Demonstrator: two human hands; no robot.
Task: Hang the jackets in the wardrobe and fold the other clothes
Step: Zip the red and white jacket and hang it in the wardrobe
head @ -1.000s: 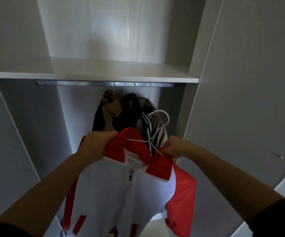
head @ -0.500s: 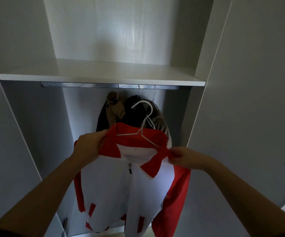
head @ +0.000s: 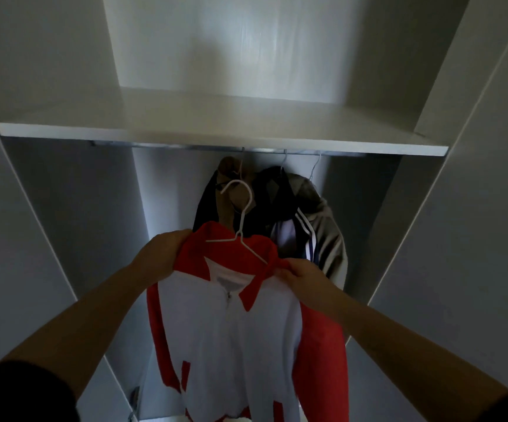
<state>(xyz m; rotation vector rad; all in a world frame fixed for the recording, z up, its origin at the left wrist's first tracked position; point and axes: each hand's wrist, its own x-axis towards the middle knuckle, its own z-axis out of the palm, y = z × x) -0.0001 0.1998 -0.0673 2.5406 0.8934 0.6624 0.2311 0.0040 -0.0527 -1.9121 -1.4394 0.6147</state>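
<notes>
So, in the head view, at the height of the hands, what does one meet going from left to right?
Left hand, gripping the red and white jacket → white hanger → right hand, pinching the jacket's collar → grey jacket hanging behind.

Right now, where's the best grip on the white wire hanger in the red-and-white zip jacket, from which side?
Probably the bare neck of the white wire hanger, just above the collar of the red-and-white zip jacket, coming from the right: its hook opens leftward and its arms run into the fabric.
</notes>
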